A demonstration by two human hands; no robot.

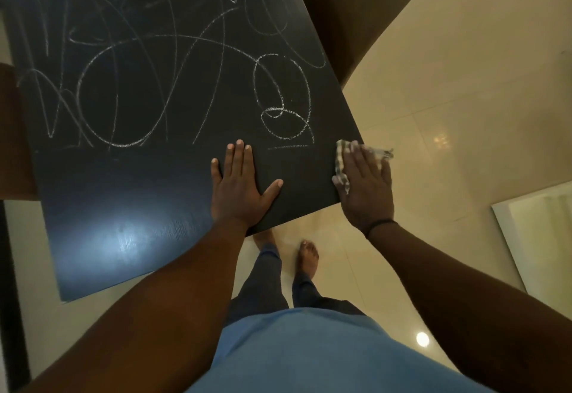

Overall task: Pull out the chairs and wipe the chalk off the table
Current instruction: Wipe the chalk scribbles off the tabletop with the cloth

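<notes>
Wiping looks underway. The left hand (240, 183) lies flat, fingers straight, bracing the table (123, 207); at its 3 o'clock the right hand (365, 185) presses a cloth (342, 163) flat at the corner. Next, probably: sweep toward 11 o'clock across the chalk (278, 108) (white loops, near strip bare). A chair (356, 6) stands at 1 o'clock.

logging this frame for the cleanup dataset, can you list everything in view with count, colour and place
table: one, black top, fills upper left and centre
chalk scribbles: many white loops and lines, on the far part of the tabletop
cloth: one, checked white and grey, at the table's right corner under the right hand
chairs: two, brown, one beyond the right edge, one at the left edge
floor: cream glossy tiles
white panel: one, right edge
hands: left hand flat on the tabletop; right hand pressing the cloth
feet: bare, below the table edge
</notes>
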